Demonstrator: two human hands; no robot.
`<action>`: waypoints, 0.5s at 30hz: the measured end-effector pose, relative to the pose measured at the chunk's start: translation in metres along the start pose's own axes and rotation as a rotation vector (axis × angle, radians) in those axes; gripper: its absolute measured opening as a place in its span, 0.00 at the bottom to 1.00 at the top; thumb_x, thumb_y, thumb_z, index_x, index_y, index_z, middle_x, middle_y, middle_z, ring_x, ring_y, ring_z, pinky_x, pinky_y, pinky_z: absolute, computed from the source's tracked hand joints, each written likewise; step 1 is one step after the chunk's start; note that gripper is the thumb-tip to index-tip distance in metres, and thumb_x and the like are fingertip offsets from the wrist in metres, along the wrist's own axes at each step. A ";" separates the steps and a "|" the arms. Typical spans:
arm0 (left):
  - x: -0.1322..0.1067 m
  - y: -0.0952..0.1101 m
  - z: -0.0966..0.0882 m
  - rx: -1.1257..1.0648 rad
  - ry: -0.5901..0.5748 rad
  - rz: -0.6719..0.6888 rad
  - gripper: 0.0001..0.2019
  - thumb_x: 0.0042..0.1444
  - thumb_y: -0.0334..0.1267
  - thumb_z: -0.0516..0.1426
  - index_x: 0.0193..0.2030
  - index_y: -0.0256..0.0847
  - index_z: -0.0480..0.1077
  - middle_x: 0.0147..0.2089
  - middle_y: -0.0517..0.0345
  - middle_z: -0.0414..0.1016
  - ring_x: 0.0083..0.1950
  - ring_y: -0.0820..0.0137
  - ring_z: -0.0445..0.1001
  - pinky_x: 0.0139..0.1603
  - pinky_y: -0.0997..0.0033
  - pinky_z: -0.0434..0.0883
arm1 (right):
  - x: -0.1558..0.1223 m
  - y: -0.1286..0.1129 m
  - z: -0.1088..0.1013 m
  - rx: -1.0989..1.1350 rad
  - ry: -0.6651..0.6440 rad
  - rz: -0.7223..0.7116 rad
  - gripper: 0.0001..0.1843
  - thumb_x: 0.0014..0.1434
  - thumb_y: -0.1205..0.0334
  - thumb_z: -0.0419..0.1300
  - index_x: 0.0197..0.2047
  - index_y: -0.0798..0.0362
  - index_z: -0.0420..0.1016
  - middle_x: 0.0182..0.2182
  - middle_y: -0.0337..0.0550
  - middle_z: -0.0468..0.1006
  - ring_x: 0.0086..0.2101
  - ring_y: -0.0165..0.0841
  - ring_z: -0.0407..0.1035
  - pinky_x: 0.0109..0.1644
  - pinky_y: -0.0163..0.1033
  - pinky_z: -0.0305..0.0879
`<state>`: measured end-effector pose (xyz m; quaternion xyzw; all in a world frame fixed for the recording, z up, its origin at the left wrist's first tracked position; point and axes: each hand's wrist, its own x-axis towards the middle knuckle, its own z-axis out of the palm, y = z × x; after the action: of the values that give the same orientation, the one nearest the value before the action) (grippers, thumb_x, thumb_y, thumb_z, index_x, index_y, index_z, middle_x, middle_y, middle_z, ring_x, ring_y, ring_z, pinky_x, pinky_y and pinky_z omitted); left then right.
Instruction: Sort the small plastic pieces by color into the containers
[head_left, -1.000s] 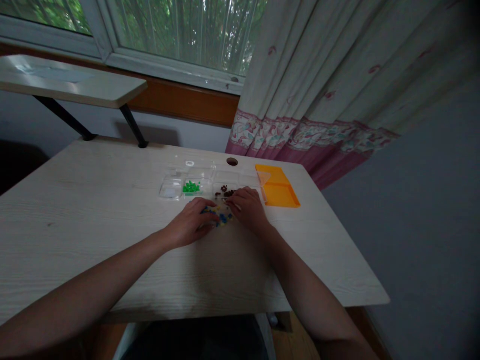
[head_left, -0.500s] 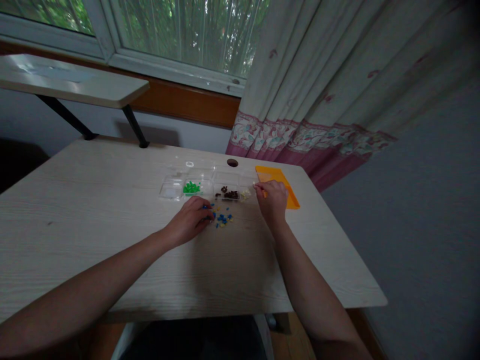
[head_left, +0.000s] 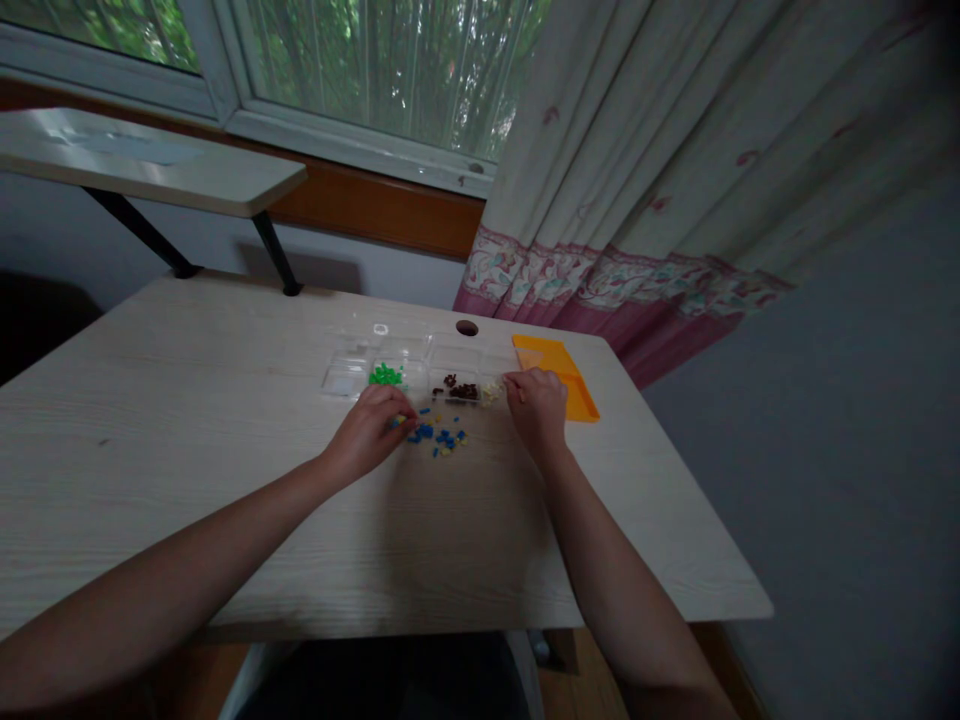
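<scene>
My left hand (head_left: 373, 428) is at the left edge of a loose scatter of small blue and yellow pieces (head_left: 446, 438) on the table. Its thumb and forefinger come together there; whatever is between them is too small to make out. Over the right end of a clear compartment box (head_left: 345, 378), my right hand (head_left: 538, 408) has its fingertips pinched beside some cream pieces (head_left: 491, 392). Any piece in that pinch is hidden. Green pieces (head_left: 385, 374) and dark brown pieces (head_left: 463, 392) lie in separate compartments of the box.
An orange tray (head_left: 582, 398) lies beyond my right hand, near the table's right edge. Behind the box is a round cable hole (head_left: 466, 328). A raised shelf (head_left: 187, 180) stands at the back left, and a curtain (head_left: 585, 270) hangs behind the table.
My left hand has drawn back slightly to the left, uncovering more blue pieces, and its fingers have closed. My right hand has shifted a little left, nearer the cream pieces.
</scene>
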<state>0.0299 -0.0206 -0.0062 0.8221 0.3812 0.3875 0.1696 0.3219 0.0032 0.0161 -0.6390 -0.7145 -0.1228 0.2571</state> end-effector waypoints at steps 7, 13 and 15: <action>0.000 -0.001 0.000 -0.023 0.019 -0.035 0.11 0.65 0.43 0.55 0.37 0.40 0.74 0.40 0.53 0.73 0.45 0.63 0.69 0.48 0.60 0.66 | -0.011 -0.045 -0.009 0.197 -0.072 -0.281 0.14 0.69 0.57 0.54 0.43 0.49 0.81 0.35 0.44 0.79 0.40 0.36 0.66 0.47 0.43 0.53; 0.000 -0.002 0.000 -0.045 0.039 -0.039 0.10 0.66 0.41 0.54 0.38 0.40 0.72 0.40 0.53 0.72 0.46 0.64 0.69 0.49 0.61 0.66 | -0.027 -0.083 -0.005 0.250 -0.174 -0.525 0.13 0.67 0.50 0.57 0.45 0.44 0.81 0.36 0.41 0.80 0.41 0.35 0.66 0.50 0.43 0.52; 0.000 -0.003 0.001 -0.046 0.036 -0.045 0.09 0.66 0.40 0.54 0.37 0.40 0.72 0.40 0.53 0.72 0.46 0.64 0.69 0.49 0.62 0.66 | -0.029 -0.088 -0.001 0.239 -0.183 -0.518 0.14 0.66 0.49 0.57 0.45 0.45 0.81 0.36 0.41 0.81 0.41 0.35 0.66 0.50 0.43 0.52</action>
<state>0.0291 -0.0189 -0.0081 0.8020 0.3936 0.4069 0.1903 0.2382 -0.0358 0.0151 -0.4091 -0.8833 -0.0414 0.2252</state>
